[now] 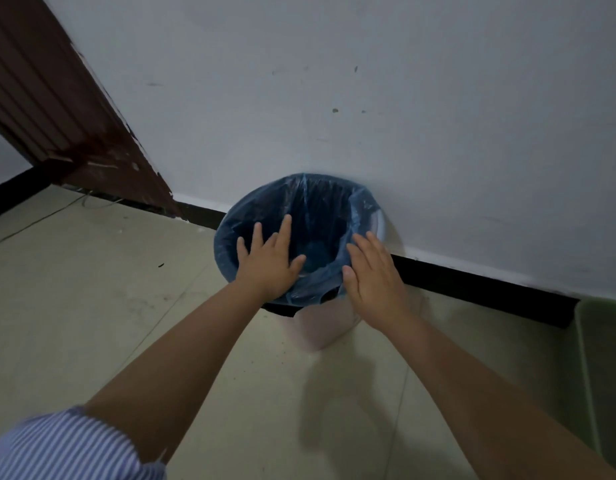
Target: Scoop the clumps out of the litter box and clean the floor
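Pale tiled floor (92,306) met a white wall (369,81), bin (329,325) against it lined with blue bag (317,209), left hand (268,261) and right hand (376,282) flat, fingers spread, over its rim, gripping nothing.

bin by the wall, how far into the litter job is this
Done: the bin carries a blue liner that looks empty. In hand: left hand and right hand lie flat-fingered at its rim. Left: scooping and floor cleaning; no scoop shows, specks remain on the tiled floor, a green container sits right.
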### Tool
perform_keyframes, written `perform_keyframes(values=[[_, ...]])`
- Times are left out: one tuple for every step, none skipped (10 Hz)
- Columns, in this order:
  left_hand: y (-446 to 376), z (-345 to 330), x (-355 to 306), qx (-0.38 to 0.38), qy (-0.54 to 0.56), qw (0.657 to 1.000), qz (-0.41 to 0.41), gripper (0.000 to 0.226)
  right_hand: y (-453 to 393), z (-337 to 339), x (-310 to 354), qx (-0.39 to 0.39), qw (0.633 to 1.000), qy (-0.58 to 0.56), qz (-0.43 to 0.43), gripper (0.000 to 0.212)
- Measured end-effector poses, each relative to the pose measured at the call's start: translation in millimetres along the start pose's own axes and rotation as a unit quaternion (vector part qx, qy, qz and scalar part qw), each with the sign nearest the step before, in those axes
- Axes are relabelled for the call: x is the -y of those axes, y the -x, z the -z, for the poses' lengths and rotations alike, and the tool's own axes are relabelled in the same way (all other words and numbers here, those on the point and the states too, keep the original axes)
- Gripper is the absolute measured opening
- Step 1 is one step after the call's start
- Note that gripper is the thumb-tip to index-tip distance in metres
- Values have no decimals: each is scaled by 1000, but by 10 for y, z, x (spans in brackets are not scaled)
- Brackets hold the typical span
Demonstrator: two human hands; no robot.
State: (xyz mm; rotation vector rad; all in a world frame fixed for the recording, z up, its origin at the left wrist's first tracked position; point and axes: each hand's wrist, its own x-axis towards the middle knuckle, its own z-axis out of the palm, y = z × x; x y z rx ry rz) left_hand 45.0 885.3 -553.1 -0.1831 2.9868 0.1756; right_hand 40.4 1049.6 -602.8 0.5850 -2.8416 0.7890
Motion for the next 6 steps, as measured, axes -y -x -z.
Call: perform_keyframes(values=[[116,-27,-21,5,-47,999,-7,55,29,4,11,-12,1000,-6,-3,87],[252,-87,-8,10,-40,999,-25,54,43,12,18,-7,1000,-8,-6,72],[360,-139,6,2,-47,998,-29,57,24,0,16,-19,1000,-10,3,77],[475,-232,-23,1,-66,997,-29,58,51,57,35,0,1000,7,-10,72],[530,-371,-30,-55,-66,995,-56,83,18,31,56,23,1000,11,-14,55],[553,-494,-66,-151,-49,984,-78,62,-71,180,171,-9,997,-50,-57,46]])
